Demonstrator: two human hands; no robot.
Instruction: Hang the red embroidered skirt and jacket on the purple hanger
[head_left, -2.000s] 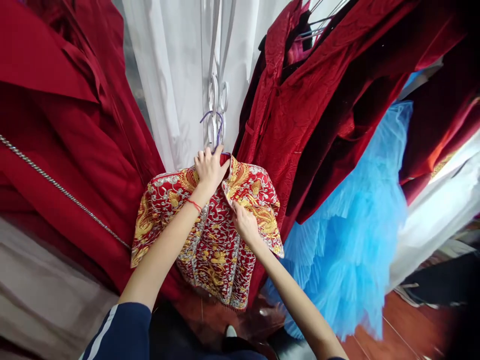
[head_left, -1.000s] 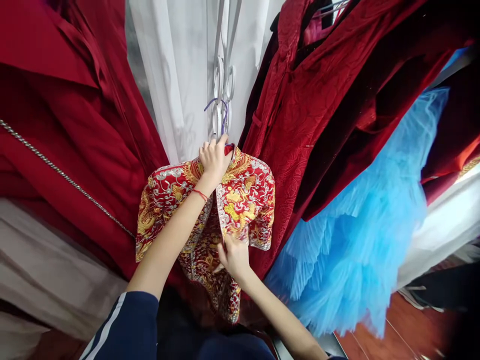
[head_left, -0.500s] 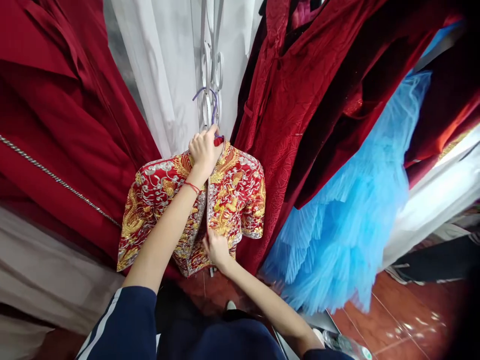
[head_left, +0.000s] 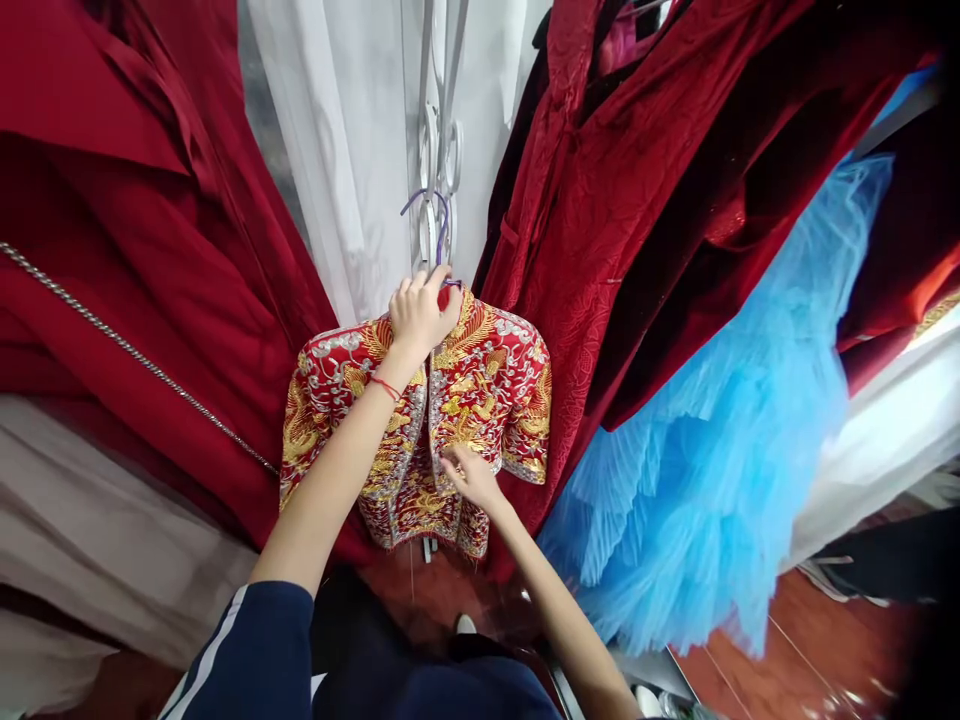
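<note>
A small red jacket (head_left: pixel 487 385) embroidered in gold and silver hangs on a purple hanger (head_left: pixel 435 215) in front of me. My left hand (head_left: pixel 420 312) is closed around the jacket's collar at the hanger's neck. My right hand (head_left: pixel 466 472) rests on the jacket's front, lower down near the middle opening, its fingers pinching the edge of the fabric. The jacket's two front panels lie side by side, almost meeting.
Dark red gowns (head_left: pixel 135 260) hang at the left, one with a silver chain (head_left: pixel 142 360). Red velvet garments (head_left: pixel 660 200) hang at the right above a bright blue tulle skirt (head_left: pixel 712 440). A white curtain (head_left: pixel 352 140) is behind. Red-brown floor (head_left: pixel 825 640) below.
My right hand slid down the jacket's right front panel, drew it closed, then rose slightly to mid-front. My left hand stayed on the collar.
</note>
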